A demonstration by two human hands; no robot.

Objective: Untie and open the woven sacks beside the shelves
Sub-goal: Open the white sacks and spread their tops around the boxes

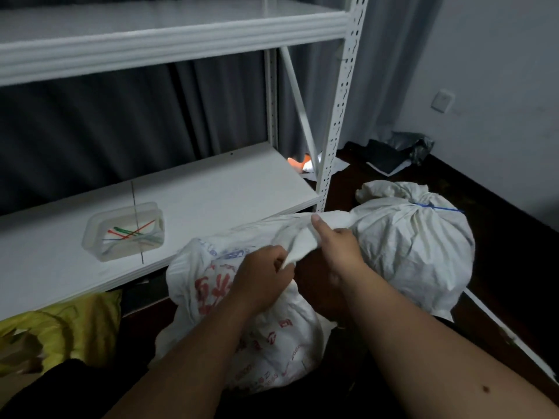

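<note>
A person kneels or crouches on a dark floor, seen from their own head looking down at two bare forearms. Both hands work at the mouth of a printed woven sack [242,313], white with red and blue lettering, which sits directly under and between them.

The left hand [260,276] has its fingers curled round a fold of the sack's white rim, gripping it. The right hand [338,246], just to the right and touching the same strip of cloth, pinches the rim with its thumb stretched forward along the top of the fabric. Between the two hands the cloth is drawn taut, and below the right wrist a dark gap shows where the mouth has parted. No tie is visible on this sack.

Beyond the right hand, close behind its knuckles, sits a second white sack [417,246], plump and closed, its neck cinched with a blue tie [435,208].

Ahead and to the left of the left hand, a white metal shelf unit [181,213] holds a clear plastic tub [124,231] with coloured ties inside. Near the left elbow lies crumpled yellow material [69,325].

The step in hand appears to be spreading the first sack's mouth open. The next move likely calls for pulling the hands apart to widen that opening, then reaching past the right hand to the blue tie on the closed sack.
</note>
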